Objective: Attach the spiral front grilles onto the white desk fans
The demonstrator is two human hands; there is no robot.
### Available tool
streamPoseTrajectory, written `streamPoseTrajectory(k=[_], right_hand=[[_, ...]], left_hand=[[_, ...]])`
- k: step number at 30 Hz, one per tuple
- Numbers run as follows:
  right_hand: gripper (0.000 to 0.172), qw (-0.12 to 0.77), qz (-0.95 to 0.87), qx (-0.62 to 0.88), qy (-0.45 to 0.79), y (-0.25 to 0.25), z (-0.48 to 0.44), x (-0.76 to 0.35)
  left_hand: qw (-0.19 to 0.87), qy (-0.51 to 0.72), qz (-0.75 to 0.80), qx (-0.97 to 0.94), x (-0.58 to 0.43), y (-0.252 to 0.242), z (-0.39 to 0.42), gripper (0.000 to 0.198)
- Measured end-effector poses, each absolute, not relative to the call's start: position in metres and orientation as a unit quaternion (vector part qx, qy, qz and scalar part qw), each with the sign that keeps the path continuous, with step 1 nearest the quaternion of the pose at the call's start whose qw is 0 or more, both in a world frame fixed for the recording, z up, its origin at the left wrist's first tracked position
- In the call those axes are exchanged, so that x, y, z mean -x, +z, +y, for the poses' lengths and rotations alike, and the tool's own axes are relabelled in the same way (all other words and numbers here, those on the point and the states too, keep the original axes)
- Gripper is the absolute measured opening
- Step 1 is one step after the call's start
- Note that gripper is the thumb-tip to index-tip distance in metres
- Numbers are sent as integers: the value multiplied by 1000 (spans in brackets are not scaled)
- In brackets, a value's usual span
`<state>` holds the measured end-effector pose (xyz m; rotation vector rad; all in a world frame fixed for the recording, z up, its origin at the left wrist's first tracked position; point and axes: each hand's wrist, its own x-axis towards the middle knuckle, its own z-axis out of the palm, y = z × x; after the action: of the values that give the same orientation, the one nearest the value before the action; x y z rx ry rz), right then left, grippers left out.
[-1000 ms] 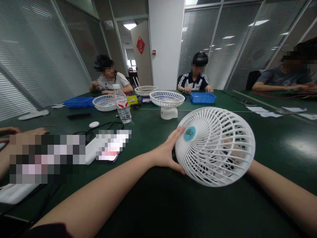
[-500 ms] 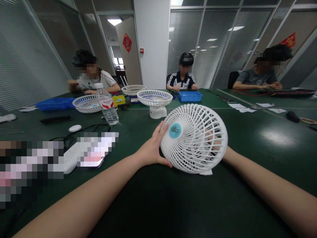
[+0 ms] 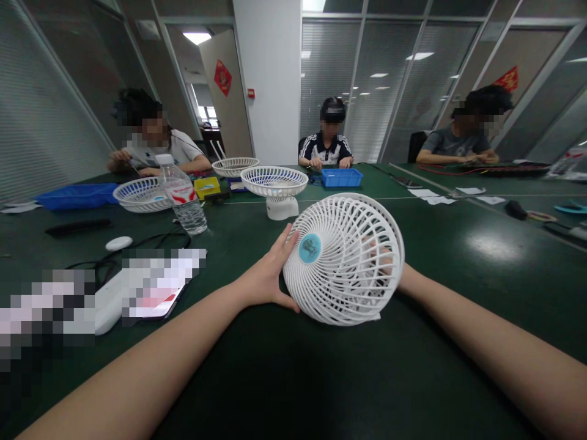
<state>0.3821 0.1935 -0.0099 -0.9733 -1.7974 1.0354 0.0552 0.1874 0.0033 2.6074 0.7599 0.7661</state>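
A round white fan guard (image 3: 343,269) with spiral ribs and a light-blue centre disc (image 3: 310,248) is tilted up in front of me. My left hand (image 3: 270,275) grips its left edge, fingers above and thumb below. Reaching behind the guard's right side, my right hand (image 3: 383,260) shows partly through the ribs, its fingers bent against the guard; most of it is hidden. A small white corner (image 3: 376,316) sticks out under the lower rim. Just beyond stands a white fan base with an upturned open guard (image 3: 274,181).
A water bottle (image 3: 186,198), a phone (image 3: 158,299) and black cables lie left on the green table (image 3: 257,379). Farther back are more white guards (image 3: 142,197), a yellow box (image 3: 207,187) and blue trays (image 3: 342,178). Three people sit across; papers (image 3: 431,195) lie right.
My view has turned slightly right, so the scene sits farther left. The guard has tilted a little, and less of the white corner beneath it shows. Both hands keep their places on it.
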Motion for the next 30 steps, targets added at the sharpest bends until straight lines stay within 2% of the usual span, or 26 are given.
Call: streamPoseTrajectory(k=[6,16,20,30], right_hand=[[49,426,-700,380,428,-13,189,-385],[43,421,-706,366,436,-1,179,-381],[40,424,-706,368,432,-6,182,-383],[36,434,-706,378,413,-12,187,-386]], left_hand=[[150,282,289,-902,-57,4,184,140],[205,356,350,-842,-69,-9,186,143],[251,355,337,-835,-68,-9,185,140],[277,354,318,-835,-75,-7,175,134]])
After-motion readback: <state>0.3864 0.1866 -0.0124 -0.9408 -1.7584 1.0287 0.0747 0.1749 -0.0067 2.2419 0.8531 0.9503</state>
